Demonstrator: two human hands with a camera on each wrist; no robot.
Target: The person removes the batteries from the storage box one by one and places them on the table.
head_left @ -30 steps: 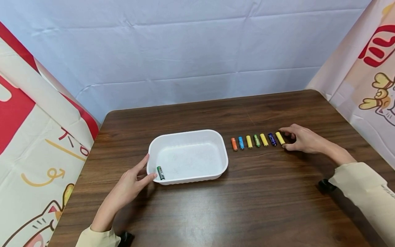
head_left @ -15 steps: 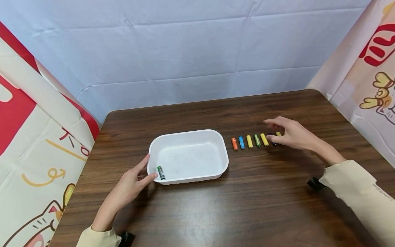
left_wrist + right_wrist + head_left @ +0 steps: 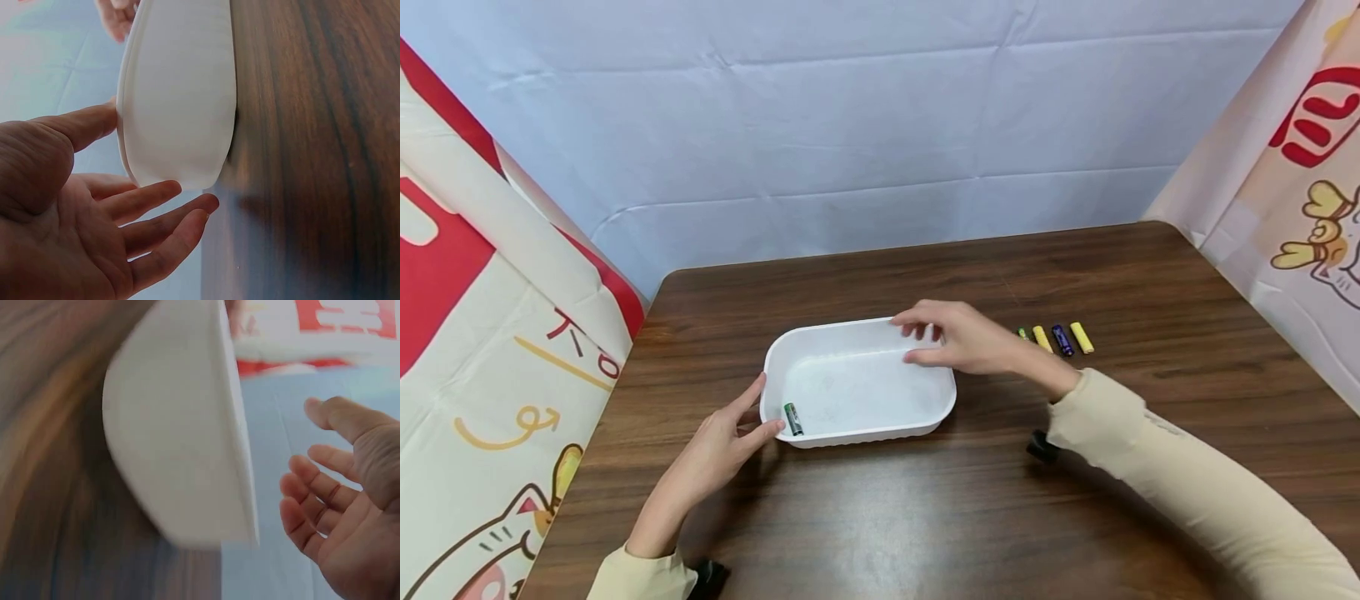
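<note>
A white plastic tray (image 3: 857, 435) stands on the table, with a green and silver battery (image 3: 793, 419) lying in its near left corner. My left hand (image 3: 718, 450) touches the tray at that corner, thumb at the rim and fingers along the outer wall. My right hand (image 3: 958, 337) hovers over the tray's right end, its fingers loosely bent and nothing between them. To the right lie a yellow battery (image 3: 1042, 338), a dark blue battery (image 3: 1062, 340) and another yellow battery (image 3: 1082, 337). The tip of a green battery (image 3: 1022, 333) shows past the right hand, which hides the row's left part.
The brown wood table (image 3: 880, 533) extends around the tray. A pale cloth (image 3: 865, 125) hangs behind its far edge, and printed cloths (image 3: 482, 375) hang at both sides. The right sleeve (image 3: 1187, 467) stretches across the table's right side.
My right hand has left the yellow battery at the row's right end and swept left over the batteries to the tray. My left hand and the tray have stayed put.
</note>
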